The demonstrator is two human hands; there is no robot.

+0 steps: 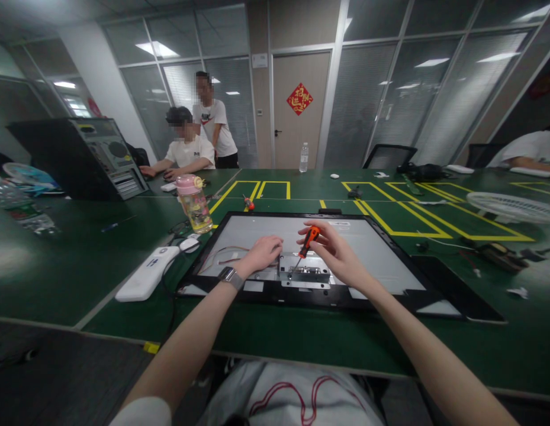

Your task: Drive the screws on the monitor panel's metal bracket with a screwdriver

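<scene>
A large flat display panel (pixel 243 234) with a black frame and grey-white back lies on the table in front of me. A silvery metal bracket (pixel 286 264) sits at its near edge, in the middle. My right hand (pixel 339 254) holds an orange and black screwdriver (pixel 309 241) by its handle. Its shaft slants down to the left, with the tip at the bracket. My left hand (pixel 264 253), with a watch (pixel 231 276) on the wrist, rests on the panel beside the bracket's upper left corner, fingers extended. Thin wires (pixel 221 253) run across the panel left of that hand.
A pink-lidded bottle (pixel 193 204) and a white device (pixel 148 273) with a cable stand left. Farther left is a black computer case (pixel 86 157). A dark flat piece (pixel 461 290) lies right of the panel. Yellow tape marks the green table (pixel 310 337). Other people sit or stand beyond.
</scene>
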